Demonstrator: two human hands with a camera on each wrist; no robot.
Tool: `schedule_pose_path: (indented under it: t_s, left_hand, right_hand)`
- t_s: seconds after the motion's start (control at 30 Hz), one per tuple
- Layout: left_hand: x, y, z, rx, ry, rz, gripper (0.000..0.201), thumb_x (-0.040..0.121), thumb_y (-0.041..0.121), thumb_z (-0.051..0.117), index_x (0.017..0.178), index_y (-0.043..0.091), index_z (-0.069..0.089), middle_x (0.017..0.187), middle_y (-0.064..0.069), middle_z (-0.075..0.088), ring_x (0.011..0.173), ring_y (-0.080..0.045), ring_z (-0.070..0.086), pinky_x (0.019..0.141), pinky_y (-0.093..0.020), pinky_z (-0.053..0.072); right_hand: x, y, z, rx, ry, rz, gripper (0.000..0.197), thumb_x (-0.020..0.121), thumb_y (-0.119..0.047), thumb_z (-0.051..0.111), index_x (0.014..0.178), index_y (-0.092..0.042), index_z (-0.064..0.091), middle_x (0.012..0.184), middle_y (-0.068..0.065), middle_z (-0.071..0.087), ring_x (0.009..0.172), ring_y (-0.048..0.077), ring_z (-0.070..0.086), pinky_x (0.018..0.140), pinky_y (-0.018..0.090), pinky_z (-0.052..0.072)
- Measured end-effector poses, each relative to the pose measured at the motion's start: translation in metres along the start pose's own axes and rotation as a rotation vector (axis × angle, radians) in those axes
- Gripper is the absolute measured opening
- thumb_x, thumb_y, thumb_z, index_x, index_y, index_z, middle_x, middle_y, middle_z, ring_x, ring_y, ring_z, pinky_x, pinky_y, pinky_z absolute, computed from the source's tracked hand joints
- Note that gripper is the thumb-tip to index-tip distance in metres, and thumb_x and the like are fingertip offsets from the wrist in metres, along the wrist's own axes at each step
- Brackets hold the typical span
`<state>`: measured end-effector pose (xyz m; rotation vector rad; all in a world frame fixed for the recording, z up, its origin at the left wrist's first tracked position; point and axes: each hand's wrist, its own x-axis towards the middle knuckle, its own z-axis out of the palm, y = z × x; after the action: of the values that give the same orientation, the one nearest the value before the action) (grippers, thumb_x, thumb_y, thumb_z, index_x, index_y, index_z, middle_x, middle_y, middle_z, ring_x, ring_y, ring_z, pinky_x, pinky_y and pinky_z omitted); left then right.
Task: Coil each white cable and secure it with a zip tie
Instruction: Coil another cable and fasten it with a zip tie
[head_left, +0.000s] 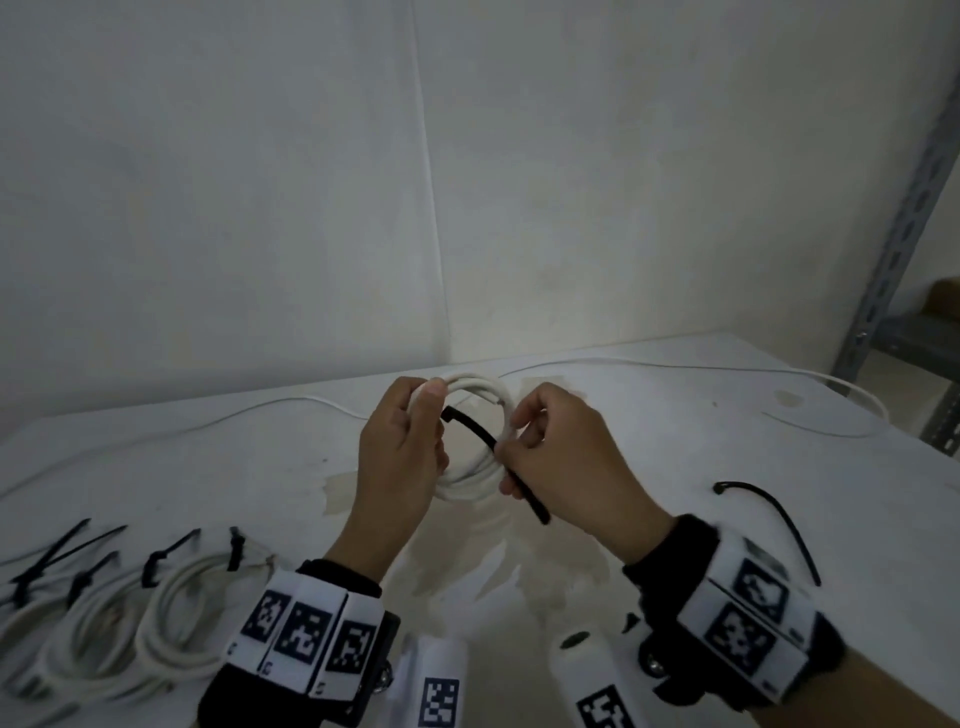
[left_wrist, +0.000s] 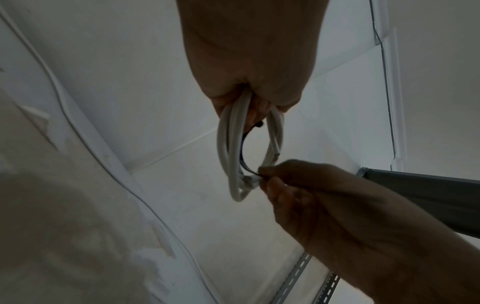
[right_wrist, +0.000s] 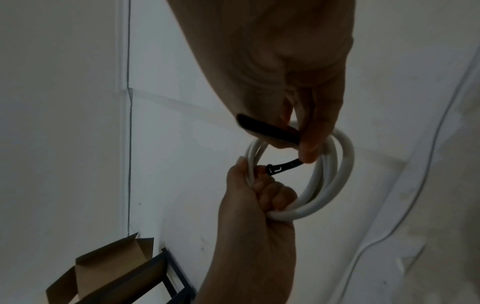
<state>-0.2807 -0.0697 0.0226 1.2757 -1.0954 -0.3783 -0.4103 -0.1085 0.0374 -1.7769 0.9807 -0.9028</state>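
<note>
step: tie coil | left hand (head_left: 402, 457) grip clamps white cable coil (head_left: 470, 480) | right hand (head_left: 563, 462) pinches black zip tie (head_left: 470, 423) | advice: wrap all loops, feed tail into head

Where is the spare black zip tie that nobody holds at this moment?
In the head view the spare zip tie lies on the white table, just right of the right hand.

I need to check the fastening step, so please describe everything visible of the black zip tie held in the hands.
The black zip tie is a thin, flat strip that looks like plastic, not yet closed into a loop. The right hand pinches its middle against the white cable coil. Its head end reaches across the coil's opening toward the left hand, which holds the coil; the tail sticks out below the right hand.
</note>
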Motion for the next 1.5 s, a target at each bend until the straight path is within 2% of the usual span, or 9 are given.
schedule_pose_path:
  t_s: [0.17, 0.33, 0.5, 0.6, 0.73, 1.0, 1.17, 1.37, 1.5]
  left_hand:
    - [-0.008, -0.005, -0.012, 0.041, 0.056, 0.054, 0.026, 0.096, 0.02, 0.042, 0.072, 0.019, 0.049, 0.045, 0.011, 0.043, 0.041, -0.004, 0.036, 0.047, -0.027, 0.033]
    - [-0.012, -0.007, -0.019, 0.064, 0.086, 0.073, 0.023, 0.095, 0.022, 0.044, 0.073, 0.022, 0.051, 0.051, 0.007, 0.04, 0.044, -0.004, 0.038, 0.046, -0.027, 0.036]
    - [-0.008, -0.007, -0.018, -0.05, 0.071, -0.051, 0.024, 0.095, 0.017, 0.045, 0.074, 0.014, 0.056, 0.043, 0.009, 0.038, 0.041, -0.005, 0.033, 0.042, -0.024, 0.032]
    - [-0.005, -0.003, -0.02, -0.117, 0.05, -0.107, 0.02, 0.095, 0.015, 0.044, 0.087, 0.013, 0.062, 0.041, 0.008, 0.037, 0.039, -0.004, 0.032, 0.04, -0.02, 0.032]
    - [-0.002, 0.003, -0.023, -0.25, 0.008, -0.205, 0.027, 0.095, 0.013, 0.043, 0.106, 0.029, 0.062, 0.042, 0.008, 0.029, 0.039, -0.006, 0.027, 0.038, -0.018, 0.029]
    - [0.0, 0.006, -0.026, -0.339, 0.04, -0.232, 0.029, 0.095, 0.007, 0.039, 0.089, 0.015, 0.065, 0.04, 0.008, 0.026, 0.035, -0.005, 0.021, 0.035, -0.016, 0.024]
    - [0.002, 0.004, -0.027, -0.435, 0.089, -0.269, 0.023, 0.095, 0.008, 0.041, 0.09, 0.013, 0.063, 0.04, 0.008, 0.025, 0.033, -0.004, 0.021, 0.034, -0.014, 0.022]
    - [0.001, 0.001, -0.03, -0.438, 0.077, -0.273, 0.02, 0.095, 0.01, 0.043, 0.093, 0.01, 0.063, 0.041, 0.006, 0.025, 0.035, -0.005, 0.021, 0.036, -0.015, 0.02]
    - [-0.001, 0.001, -0.029, -0.464, 0.022, -0.274, 0.018, 0.093, 0.013, 0.046, 0.089, 0.01, 0.063, 0.049, -0.001, 0.028, 0.04, -0.01, 0.022, 0.037, -0.019, 0.021]
  right_hand:
    - [0.009, -0.009, 0.024, 0.059, 0.093, -0.033, 0.029, 0.077, 0.001, 0.057, 0.075, -0.018, 0.035, 0.07, 0.01, 0.054, 0.039, 0.011, 0.059, 0.038, 0.018, 0.042]
    - [0.011, -0.01, 0.032, -0.023, 0.133, -0.056, 0.03, 0.077, -0.003, 0.059, 0.075, -0.021, 0.034, 0.07, 0.008, 0.055, 0.057, 0.025, 0.066, 0.04, 0.022, 0.04]
    - [0.009, -0.012, 0.036, 0.259, 0.133, -0.037, 0.033, 0.079, 0.003, 0.061, 0.074, -0.017, 0.035, 0.064, 0.009, 0.053, 0.042, 0.017, 0.062, 0.038, 0.022, 0.045]
    - [0.007, -0.013, 0.037, 0.396, 0.145, -0.04, 0.037, 0.08, 0.0, 0.065, 0.071, -0.015, 0.032, 0.063, 0.013, 0.052, 0.043, 0.02, 0.062, 0.038, 0.022, 0.045]
    - [0.002, -0.011, 0.038, 0.449, 0.125, -0.076, 0.039, 0.08, 0.001, 0.066, 0.068, -0.013, 0.032, 0.059, 0.017, 0.053, 0.044, 0.02, 0.062, 0.044, 0.029, 0.052]
    - [-0.001, -0.007, 0.03, 0.352, -0.022, -0.189, 0.022, 0.081, 0.002, 0.064, 0.07, -0.01, 0.049, 0.06, 0.002, 0.065, 0.057, 0.019, 0.067, 0.057, 0.028, 0.056]
    - [-0.002, -0.001, 0.03, 0.1, -0.22, -0.348, 0.037, 0.081, 0.01, 0.05, 0.096, -0.017, 0.071, 0.091, -0.003, 0.066, 0.079, 0.008, 0.065, 0.076, 0.02, 0.053]
    - [-0.002, 0.001, 0.034, 0.012, -0.148, -0.616, 0.025, 0.081, -0.022, 0.055, 0.094, -0.011, 0.073, 0.081, -0.003, 0.059, 0.076, -0.002, 0.055, 0.07, 0.007, 0.044]
    - [-0.001, -0.002, 0.036, 0.056, -0.147, -0.642, 0.014, 0.084, -0.015, 0.06, 0.09, -0.01, 0.072, 0.092, -0.009, 0.055, 0.08, -0.005, 0.056, 0.073, 0.007, 0.043]
